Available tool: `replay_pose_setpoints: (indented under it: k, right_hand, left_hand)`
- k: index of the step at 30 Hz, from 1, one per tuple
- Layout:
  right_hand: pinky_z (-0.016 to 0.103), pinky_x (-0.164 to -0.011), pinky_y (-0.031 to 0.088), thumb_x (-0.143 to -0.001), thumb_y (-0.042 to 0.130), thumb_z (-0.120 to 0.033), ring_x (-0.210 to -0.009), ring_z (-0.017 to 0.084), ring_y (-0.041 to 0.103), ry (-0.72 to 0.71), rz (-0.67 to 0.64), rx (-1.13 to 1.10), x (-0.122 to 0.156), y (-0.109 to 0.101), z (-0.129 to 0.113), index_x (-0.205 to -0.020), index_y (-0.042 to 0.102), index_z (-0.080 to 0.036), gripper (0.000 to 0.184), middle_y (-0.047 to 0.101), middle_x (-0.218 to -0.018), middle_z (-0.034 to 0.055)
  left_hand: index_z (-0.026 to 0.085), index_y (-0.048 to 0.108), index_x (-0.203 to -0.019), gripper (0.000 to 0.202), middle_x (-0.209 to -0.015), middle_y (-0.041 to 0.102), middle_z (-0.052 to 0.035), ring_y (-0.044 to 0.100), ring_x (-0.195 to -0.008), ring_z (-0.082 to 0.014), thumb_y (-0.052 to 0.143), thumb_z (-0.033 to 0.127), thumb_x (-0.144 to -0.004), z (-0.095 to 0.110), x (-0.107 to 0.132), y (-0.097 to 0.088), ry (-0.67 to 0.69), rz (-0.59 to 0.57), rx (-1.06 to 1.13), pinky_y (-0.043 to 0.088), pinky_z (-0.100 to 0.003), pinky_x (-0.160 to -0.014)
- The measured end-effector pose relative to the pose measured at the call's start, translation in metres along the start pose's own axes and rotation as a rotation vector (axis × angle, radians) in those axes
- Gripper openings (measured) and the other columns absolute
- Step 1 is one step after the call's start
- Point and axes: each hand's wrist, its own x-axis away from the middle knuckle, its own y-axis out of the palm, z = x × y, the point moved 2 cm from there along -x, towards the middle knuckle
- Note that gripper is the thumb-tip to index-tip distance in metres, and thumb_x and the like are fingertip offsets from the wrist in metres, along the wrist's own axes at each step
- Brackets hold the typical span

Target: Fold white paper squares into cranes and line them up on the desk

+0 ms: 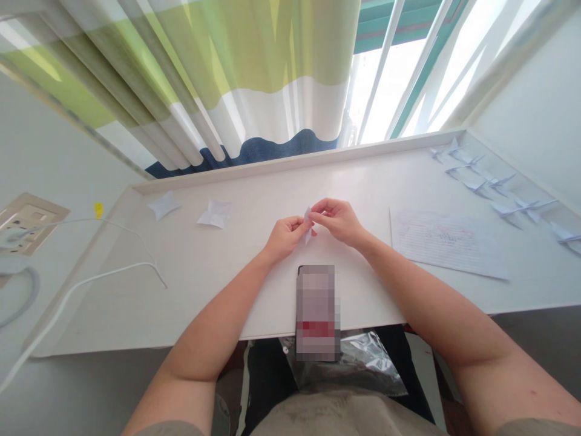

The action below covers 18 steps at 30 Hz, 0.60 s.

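Observation:
Over the middle of the white desk, a small folded piece of white paper is held upright between both hands. My left hand pinches it from the left side, thumb laid along its face. My right hand grips its upper right edge with thumb and index finger, the other fingers curled. The lower tip of the paper points down towards the desk. Left of my hands lie two creased squares of white paper, a nearer one and a farther one.
Several folded paper cranes line the desk's right side. A written sheet lies right of my hands. A phone with blurred screen overhangs the front edge, above clear plastic. White cables run left by a wall socket. Curtains hang behind.

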Motion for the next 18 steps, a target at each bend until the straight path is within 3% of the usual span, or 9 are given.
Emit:
replay_pose_setpoints:
  k: [4,10,13,18]
  right_hand:
    - [0.038,-0.074,0.06,-0.076,0.099,-0.054,-0.078,0.02,0.074,-0.025,0.037,0.033,-0.0006,-0.0013,0.0005,-0.087,0.076,-0.023,0.04,0.081,-0.084,0.0035]
    - [0.039,-0.077,0.062,-0.078,0.097,-0.051,-0.076,0.019,0.073,-0.038,-0.005,0.032,-0.0001,-0.0003,-0.0029,-0.087,0.075,-0.023,0.037,0.08,-0.085,0.0022]
    - [0.039,-0.075,0.063,-0.079,0.097,-0.053,-0.075,0.019,0.074,-0.029,-0.018,0.007,0.0011,0.0003,-0.0036,-0.088,0.072,-0.023,0.039,0.081,-0.086,0.0027]
    - [0.038,-0.075,0.064,-0.075,0.1,-0.054,-0.077,0.02,0.077,0.003,0.018,-0.023,0.0021,0.0,-0.0026,-0.106,0.07,-0.025,0.052,0.082,-0.086,0.0011]
  left_hand:
    - [0.017,0.077,-0.09,0.072,-0.09,0.085,-0.0116,0.063,-0.069,-0.016,0.079,0.088,-0.083,-0.003,-0.0015,0.0005,0.002,-0.02,-0.028,0.044,-0.032,-0.067]
    - [0.018,0.073,-0.091,0.071,-0.088,0.083,-0.0093,0.071,-0.081,-0.0192,0.074,0.089,-0.088,-0.0016,-0.0019,0.0027,0.062,-0.051,-0.046,0.051,-0.034,-0.082]
    - [0.019,0.072,-0.093,0.07,-0.089,0.083,-0.0083,0.068,-0.076,-0.0176,0.071,0.089,-0.09,-0.0011,-0.0016,0.003,0.062,-0.044,-0.07,0.049,-0.033,-0.076]
    - [0.019,0.072,-0.092,0.07,-0.089,0.083,-0.0084,0.066,-0.074,-0.0174,0.07,0.089,-0.091,-0.0013,-0.0014,0.0035,0.051,-0.027,-0.066,0.047,-0.032,-0.071]
